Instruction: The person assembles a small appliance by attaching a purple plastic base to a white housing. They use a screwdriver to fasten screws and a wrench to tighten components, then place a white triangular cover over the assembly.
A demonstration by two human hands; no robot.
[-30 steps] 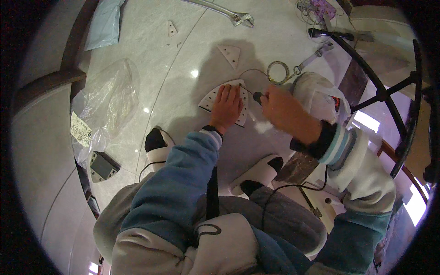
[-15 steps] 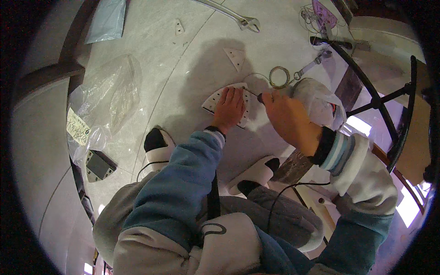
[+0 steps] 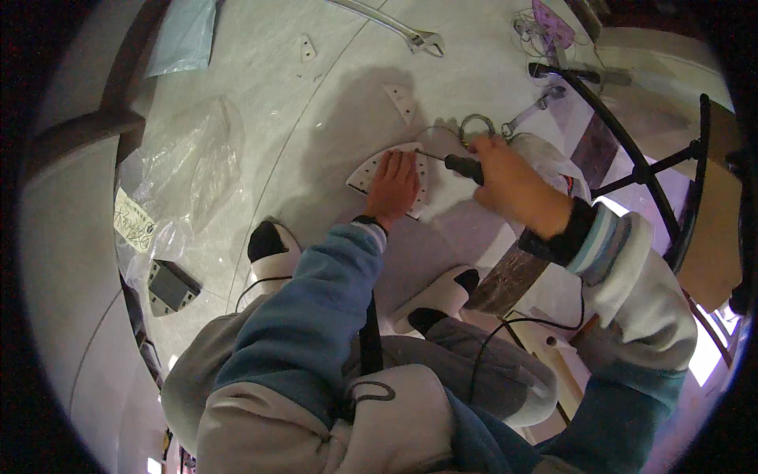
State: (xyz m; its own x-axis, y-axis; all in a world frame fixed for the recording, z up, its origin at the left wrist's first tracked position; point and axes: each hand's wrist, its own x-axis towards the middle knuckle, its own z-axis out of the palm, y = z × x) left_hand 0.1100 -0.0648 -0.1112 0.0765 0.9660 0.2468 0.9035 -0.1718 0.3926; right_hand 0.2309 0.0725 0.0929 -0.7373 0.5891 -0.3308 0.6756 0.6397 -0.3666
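A white rounded-triangular plate [image 3: 365,175] with several small dark holes lies on the floor in front of me. My left hand [image 3: 395,187] rests flat on it, fingers stretched toward its far edge. In my right hand [image 3: 513,183] is the end of a screwdriver [image 3: 464,167] with a dark handle. Its thin shaft points left, and the tip meets the plate near its far right corner, just beside my left fingertips. What the tip touches is too small to make out.
Beyond the plate lie a smaller white triangular piece [image 3: 400,103], a tiny holed piece [image 3: 307,49] and an adjustable wrench [image 3: 425,41]. A coiled wire [image 3: 476,126] and a white bag [image 3: 545,154] sit by my right hand. Clear plastic [image 3: 189,166] and a dark-topped block [image 3: 173,287] are leftward.
My right hand has drawn back to the right and turned, so more of the screwdriver's handle shows. My left hand and the plate have barely moved.
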